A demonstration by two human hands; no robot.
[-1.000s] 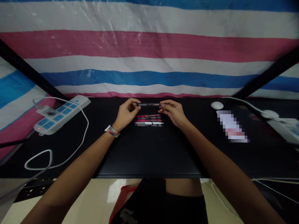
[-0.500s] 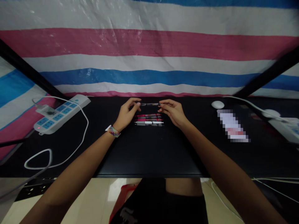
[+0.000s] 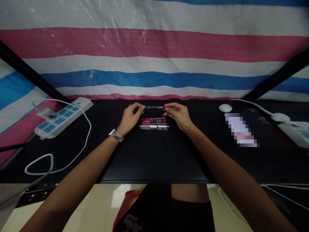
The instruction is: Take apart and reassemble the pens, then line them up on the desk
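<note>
A dark pen (image 3: 154,107) lies level between my two hands, near the back of the black table. My left hand (image 3: 129,117) pinches its left end between thumb and fingers. Its right end is pinched in my right hand (image 3: 179,115). Just in front, several pens lie side by side: pink-and-dark pens (image 3: 153,121) at the back, a white pen (image 3: 158,126) nearer me, and a clear-looking one along its front edge. Both hands hover at the ends of this row. A woven bracelet (image 3: 117,135) circles my left wrist.
On the left, a white power strip (image 3: 69,116) with blue sockets trails a looping white cable (image 3: 89,135). A white mouse (image 3: 225,108) and a pixelated sheet (image 3: 241,130) are on the right, near another power strip (image 3: 294,132). Striped tarp hangs behind the black table (image 3: 154,161).
My left thumb and fingers have closed more firmly on the pen's left end, its fingertips shifting slightly. The right hand and the row of pens have stayed in place.
</note>
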